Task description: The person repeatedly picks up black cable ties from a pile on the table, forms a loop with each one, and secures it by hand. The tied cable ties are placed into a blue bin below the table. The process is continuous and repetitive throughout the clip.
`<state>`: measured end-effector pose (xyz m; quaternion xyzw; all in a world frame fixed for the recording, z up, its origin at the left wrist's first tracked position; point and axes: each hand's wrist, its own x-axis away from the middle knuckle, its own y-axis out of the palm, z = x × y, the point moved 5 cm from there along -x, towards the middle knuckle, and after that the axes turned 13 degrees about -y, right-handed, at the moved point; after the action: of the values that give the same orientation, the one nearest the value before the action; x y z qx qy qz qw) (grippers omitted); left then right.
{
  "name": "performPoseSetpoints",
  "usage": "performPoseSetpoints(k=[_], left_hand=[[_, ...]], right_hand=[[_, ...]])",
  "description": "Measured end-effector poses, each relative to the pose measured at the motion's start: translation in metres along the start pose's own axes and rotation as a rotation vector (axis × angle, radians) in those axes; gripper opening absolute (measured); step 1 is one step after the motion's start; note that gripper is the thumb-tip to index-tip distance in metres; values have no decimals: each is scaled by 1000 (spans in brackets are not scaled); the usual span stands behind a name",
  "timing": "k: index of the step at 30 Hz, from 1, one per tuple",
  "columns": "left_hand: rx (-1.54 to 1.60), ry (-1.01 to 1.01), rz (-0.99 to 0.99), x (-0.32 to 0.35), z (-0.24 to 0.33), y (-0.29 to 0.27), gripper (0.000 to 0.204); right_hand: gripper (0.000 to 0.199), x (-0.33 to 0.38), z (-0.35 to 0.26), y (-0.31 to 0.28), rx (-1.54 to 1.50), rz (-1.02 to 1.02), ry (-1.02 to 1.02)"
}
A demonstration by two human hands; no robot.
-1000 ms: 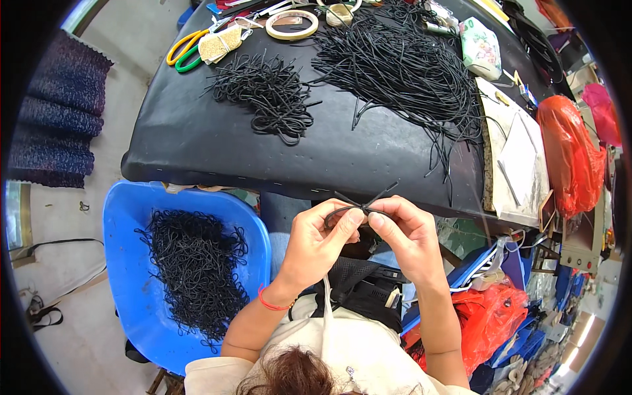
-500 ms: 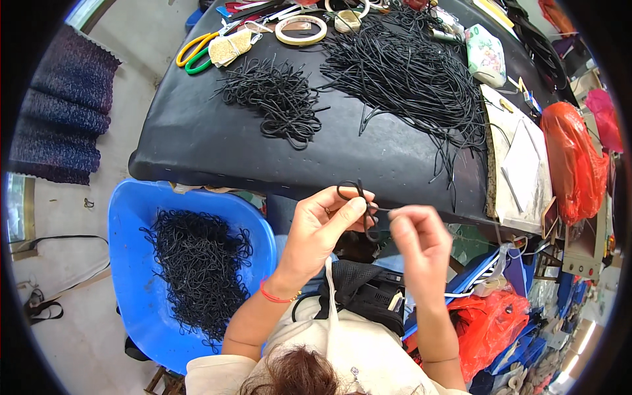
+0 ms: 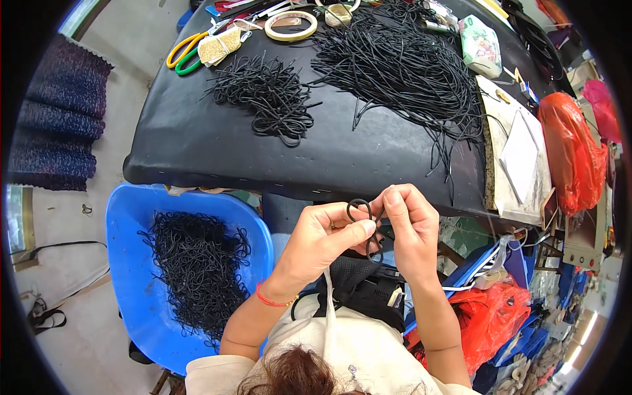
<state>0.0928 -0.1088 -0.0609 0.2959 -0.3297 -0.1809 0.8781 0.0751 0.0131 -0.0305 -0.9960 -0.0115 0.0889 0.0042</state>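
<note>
A looped black cord is held between my two hands, just off the table's near edge. My left hand pinches it between thumb and fingers, and loops stick out above and below. With thumb and forefinger my right hand grips another part of the same cord; the very tip is hidden by the fingers. On the black-covered table lie a small tangled pile of black cords and a larger spread of long black cords.
At left stands a blue plastic tub holding a heap of looped black cords. Scissors, a tape roll and a tissue pack sit toward the back. Red plastic bags hang at the right.
My right hand, blurred and apart before, has moved in close to the left hand and up, pinching the cord. The loops in the left hand have shifted slightly.
</note>
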Motion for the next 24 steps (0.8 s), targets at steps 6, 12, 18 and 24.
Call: performPoseSetpoints(k=[6, 12, 18, 24], left_hand=[[63, 25, 15, -1, -6, 4, 12], [340, 247, 187, -9, -5, -4, 12], [-15, 242, 189, -8, 0, 13, 16], [-370, 129, 95, 4, 21, 33, 17]], right_hand=[[21, -3, 8, -3, -109, 32, 169], [25, -1, 5, -27, 13, 136, 145], [13, 3, -5, -20, -83, 10, 127], [13, 1, -17, -32, -200, -121, 178]])
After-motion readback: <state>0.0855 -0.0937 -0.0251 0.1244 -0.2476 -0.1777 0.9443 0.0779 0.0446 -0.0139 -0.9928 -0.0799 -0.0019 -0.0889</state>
